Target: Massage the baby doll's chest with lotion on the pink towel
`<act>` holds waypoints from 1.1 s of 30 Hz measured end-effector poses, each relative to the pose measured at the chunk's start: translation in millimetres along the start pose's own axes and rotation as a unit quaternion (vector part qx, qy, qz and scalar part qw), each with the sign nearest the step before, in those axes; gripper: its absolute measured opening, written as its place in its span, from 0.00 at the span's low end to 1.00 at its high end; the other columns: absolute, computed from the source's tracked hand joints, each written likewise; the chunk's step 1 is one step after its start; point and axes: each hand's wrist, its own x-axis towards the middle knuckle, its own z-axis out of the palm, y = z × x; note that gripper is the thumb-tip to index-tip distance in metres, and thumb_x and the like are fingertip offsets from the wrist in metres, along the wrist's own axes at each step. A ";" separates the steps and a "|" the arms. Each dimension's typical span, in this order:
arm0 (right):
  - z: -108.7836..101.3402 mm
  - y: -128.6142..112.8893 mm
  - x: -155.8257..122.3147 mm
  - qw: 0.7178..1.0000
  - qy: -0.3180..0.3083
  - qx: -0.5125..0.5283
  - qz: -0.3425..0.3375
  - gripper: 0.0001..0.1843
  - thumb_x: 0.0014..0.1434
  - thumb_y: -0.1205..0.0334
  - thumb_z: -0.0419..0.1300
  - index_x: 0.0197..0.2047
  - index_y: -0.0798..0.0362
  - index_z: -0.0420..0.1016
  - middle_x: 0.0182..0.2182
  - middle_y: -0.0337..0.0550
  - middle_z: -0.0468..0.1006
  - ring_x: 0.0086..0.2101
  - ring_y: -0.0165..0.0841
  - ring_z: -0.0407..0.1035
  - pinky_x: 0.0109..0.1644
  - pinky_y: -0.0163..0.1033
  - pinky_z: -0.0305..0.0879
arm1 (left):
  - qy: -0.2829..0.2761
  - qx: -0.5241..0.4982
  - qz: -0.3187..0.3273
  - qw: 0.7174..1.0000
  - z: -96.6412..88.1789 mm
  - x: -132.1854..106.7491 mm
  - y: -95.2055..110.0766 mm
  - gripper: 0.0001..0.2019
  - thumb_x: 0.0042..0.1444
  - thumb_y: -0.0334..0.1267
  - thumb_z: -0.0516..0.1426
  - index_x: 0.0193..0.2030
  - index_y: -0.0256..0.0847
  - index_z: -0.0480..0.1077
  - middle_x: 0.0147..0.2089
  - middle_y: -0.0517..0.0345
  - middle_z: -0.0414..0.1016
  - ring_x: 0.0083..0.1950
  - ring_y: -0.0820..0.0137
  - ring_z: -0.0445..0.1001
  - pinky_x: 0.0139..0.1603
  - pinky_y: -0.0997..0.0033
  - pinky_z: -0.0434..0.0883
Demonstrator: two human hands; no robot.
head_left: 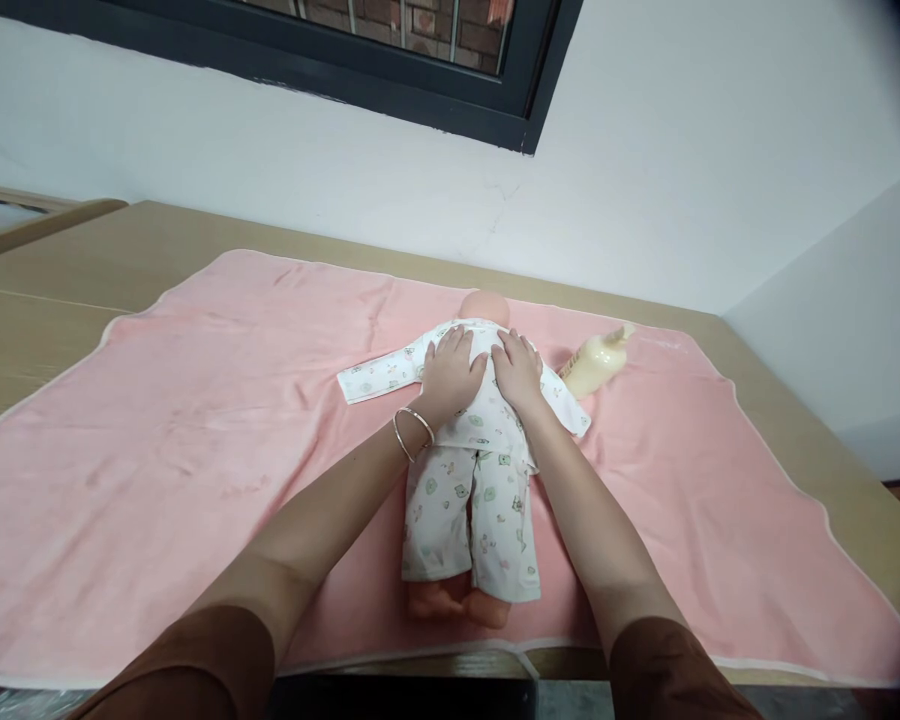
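Observation:
A baby doll [487, 425] in white printed pajamas lies on a pink blanket [217, 400], its head at the far side and its bare feet toward me. My left hand [450, 375] rests flat on the upper left of the doll's top, fingers extended. On the upper right side, my right hand [516, 368] lies flat too, the thumbs close together. Neither hand grasps anything. One sleeve stretches out to the left; the other angles down to the right. Beside that right sleeve, a cream-colored pump bottle [596, 360] lies tilted on the blanket.
The blanket covers much of a wooden table [187, 235], which meets a white wall [330, 170] at the back. A dark-framed window [420, 90] is set above. At the far left is a wooden rail [60, 220]. The table's front edge runs just beyond the doll's feet.

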 end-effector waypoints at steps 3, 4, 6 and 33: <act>-0.1 -1.2 -0.8 0.999 0.011 0.033 -0.002 0.29 0.72 0.51 0.47 0.71 0.46 0.68 0.76 0.46 0.60 0.75 0.46 0.51 0.78 0.63 0.42 | -0.028 0.001 0.024 0.999 -2.5 2.7 -2.5 0.29 0.72 0.41 0.43 0.77 0.37 0.59 0.82 0.47 0.52 0.83 0.58 0.48 0.82 0.42 0.48; -0.3 -2.7 -2.2 0.999 0.016 0.046 -0.008 0.29 0.71 0.52 0.49 0.71 0.47 0.69 0.76 0.47 0.61 0.75 0.47 0.51 0.78 0.65 0.41 | -0.036 -0.001 0.031 0.999 -3.5 3.6 -3.2 0.29 0.72 0.40 0.43 0.77 0.37 0.59 0.82 0.48 0.52 0.84 0.57 0.47 0.82 0.42 0.48; -0.7 -7.2 -6.1 0.997 0.026 0.064 -0.035 0.28 0.69 0.54 0.52 0.69 0.49 0.71 0.74 0.50 0.63 0.75 0.50 0.50 0.77 0.69 0.38 | -0.042 -0.008 0.034 0.998 -4.9 4.7 -4.3 0.29 0.72 0.39 0.43 0.77 0.38 0.59 0.82 0.48 0.53 0.83 0.57 0.48 0.82 0.41 0.48; -1.0 -18.7 -19.4 0.982 0.063 0.081 -0.157 0.28 0.64 0.64 0.51 0.64 0.58 0.76 0.72 0.58 0.66 0.73 0.48 0.57 0.78 0.64 0.45 | 0.126 -0.519 -0.109 0.838 1.5 19.6 -18.2 0.15 0.67 0.35 0.50 0.45 0.38 0.80 0.57 0.48 0.84 0.62 0.63 0.78 0.71 0.61 0.69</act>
